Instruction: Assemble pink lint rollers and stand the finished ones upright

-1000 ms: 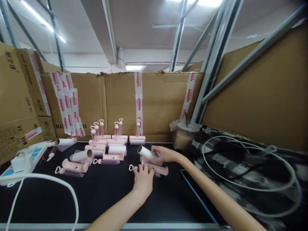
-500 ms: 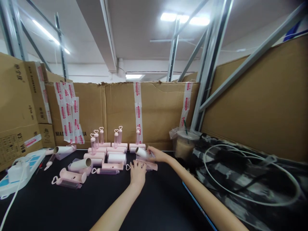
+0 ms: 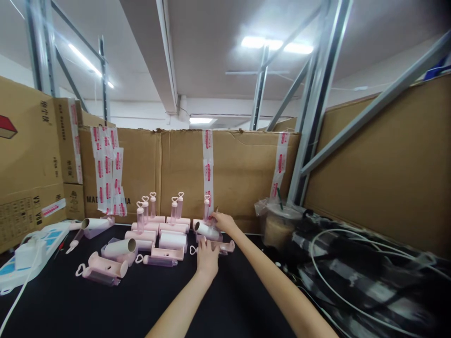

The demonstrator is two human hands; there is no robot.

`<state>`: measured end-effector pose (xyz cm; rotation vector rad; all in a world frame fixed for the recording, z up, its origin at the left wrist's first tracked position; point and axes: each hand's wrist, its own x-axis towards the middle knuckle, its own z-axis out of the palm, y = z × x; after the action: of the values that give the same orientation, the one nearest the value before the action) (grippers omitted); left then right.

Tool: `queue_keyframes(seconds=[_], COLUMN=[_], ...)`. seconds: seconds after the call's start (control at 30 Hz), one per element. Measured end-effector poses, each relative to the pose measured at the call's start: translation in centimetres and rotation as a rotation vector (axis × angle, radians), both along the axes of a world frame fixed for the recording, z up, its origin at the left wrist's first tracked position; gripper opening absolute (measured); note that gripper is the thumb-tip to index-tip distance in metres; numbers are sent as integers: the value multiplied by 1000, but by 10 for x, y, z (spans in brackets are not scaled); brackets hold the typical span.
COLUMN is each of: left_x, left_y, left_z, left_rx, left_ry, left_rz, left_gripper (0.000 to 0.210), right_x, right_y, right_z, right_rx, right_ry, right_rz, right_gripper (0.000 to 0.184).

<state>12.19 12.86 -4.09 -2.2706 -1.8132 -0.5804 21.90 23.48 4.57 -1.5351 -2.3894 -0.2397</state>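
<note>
A white cardboard-like roll (image 3: 207, 230) lies tilted in the middle, its open end facing left. My left hand (image 3: 207, 260) reaches over a pink trough-shaped holder (image 3: 227, 246), fingers bent and slightly apart, fingertips at the roll's near side. Beside that hand lies a pink heart-shaped handle (image 3: 193, 249). My right hand (image 3: 224, 223) is just above the roll's right end, its fingers drawn together; a thin pointed bit shows over them, but what they pinch is hidden. Behind stands a clear tube with a heart top (image 3: 206, 206).
Rows of pink holders (image 3: 143, 226) with upright heart-topped tubes stand at the left, with another roll (image 3: 120, 248) and a loose tube (image 3: 160, 261) in front. A white power strip (image 3: 52, 239) is far left. A drink cup (image 3: 278, 225) and white cable (image 3: 317, 267) are right.
The white roll has come a little left and down, lower over the pink holder. My right hand has risen slightly and shifted left. My left hand stays nearly in place. The view has tilted slightly.
</note>
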Motion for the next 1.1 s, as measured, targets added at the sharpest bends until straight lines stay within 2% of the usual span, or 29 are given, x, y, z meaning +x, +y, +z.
queue_keyframes(seconds=[0.2,0.3,0.43,0.53,0.6,0.73,0.83,0.9,0.97,1.0,1.03,1.1], left_x=[-8,-11,-13,-17,-20,-29,-49,-67,-87,-95,-103,-114], left_y=[-6,-9,-13,-19,-26,-42,-56,-66,-76,-81,-85,-92], left_z=[4,1,2,9,17,35,50,59,65,67,68,66], left_rx=[-19,-46,-68,-64,-61,-89,-179,-267,-505,-561,-598,-596], left_ry=[2,-17,-91,-166,-217,-382,-546,-693,-1236,-1386,-1485,-1611], left_rz=[-34,-58,-84,-137,-213,-345,-416,-502,-630,-625,-623,-585], left_gripper=[46,51,49,46,47,48,49,56,60,60,59,55], right_x=[-12,-24,-40,-44,-42,-30,-24,-25,-29,-31,-33,-32], right_y=[-10,-6,-3,-7,-14,-38,-76,-111,-149,-166,-181,-201], right_z=[19,25,21,22,31,58,66,56,37,27,18,5], right_rx=[150,110,-8,-30,4,154,253,274,268,275,349,397], right_ry=[23,54,101,140,171,230,206,144,68,25,-41,-101], right_rz=[-167,-228,-274,-255,-221,-98,50,176,330,428,571,765], right_gripper=[39,32,32,28,30,31,26,20,12,11,17,24])
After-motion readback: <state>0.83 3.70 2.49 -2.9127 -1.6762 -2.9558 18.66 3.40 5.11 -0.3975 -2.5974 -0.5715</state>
